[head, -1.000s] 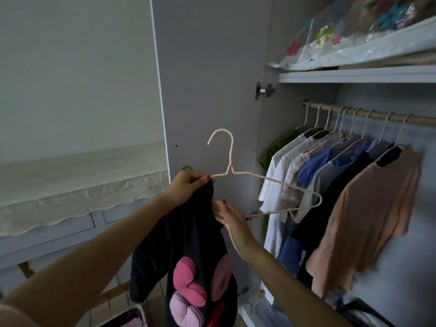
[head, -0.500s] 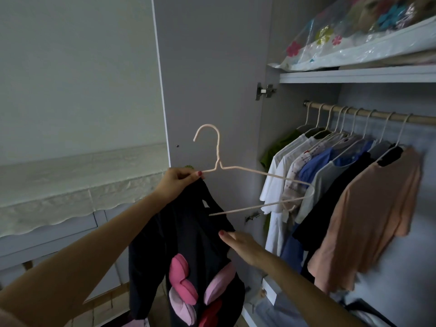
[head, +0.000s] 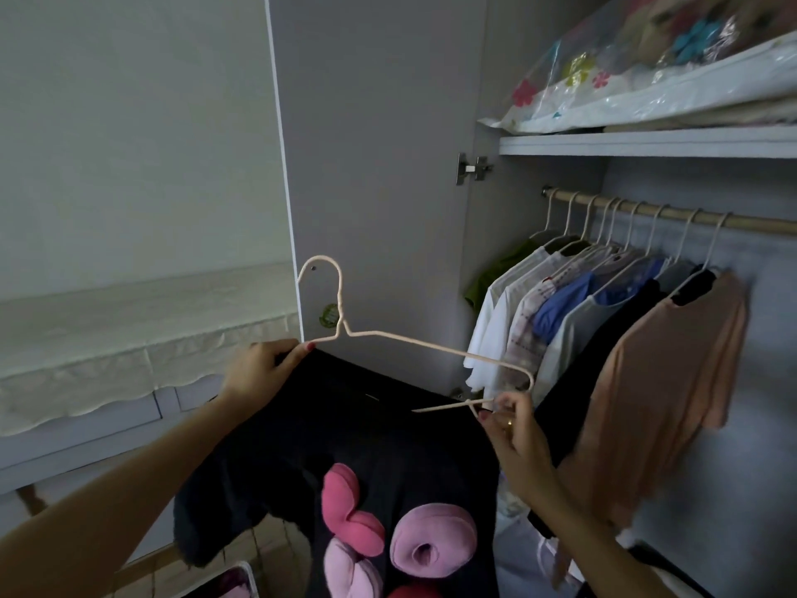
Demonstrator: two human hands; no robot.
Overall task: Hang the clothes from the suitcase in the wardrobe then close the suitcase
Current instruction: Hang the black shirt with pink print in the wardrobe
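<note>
A black garment (head: 345, 429) with padded pink and purple shapes hangs in front of me. My left hand (head: 258, 371) grips its left shoulder together with the left end of a pale wire hanger (head: 414, 344). My right hand (head: 511, 429) pinches the garment's right shoulder edge at the hanger's right end. The hanger's hook points up. To the right, the open wardrobe has a wooden rail (head: 673, 214) with several hung shirts, the nearest a peach top (head: 664, 381). A corner of the suitcase (head: 233, 582) shows at the bottom edge.
The grey wardrobe door (head: 379, 166) stands open just behind the hanger. A shelf (head: 647, 144) above the rail carries a bagged floral quilt (head: 647, 75). A low cabinet with a lace cover (head: 108, 338) runs along the left wall.
The garment has been spread wide between my hands. My right hand moved right and up from the cloth's middle to the hanger's right end. The hanger dropped lower and shifted left.
</note>
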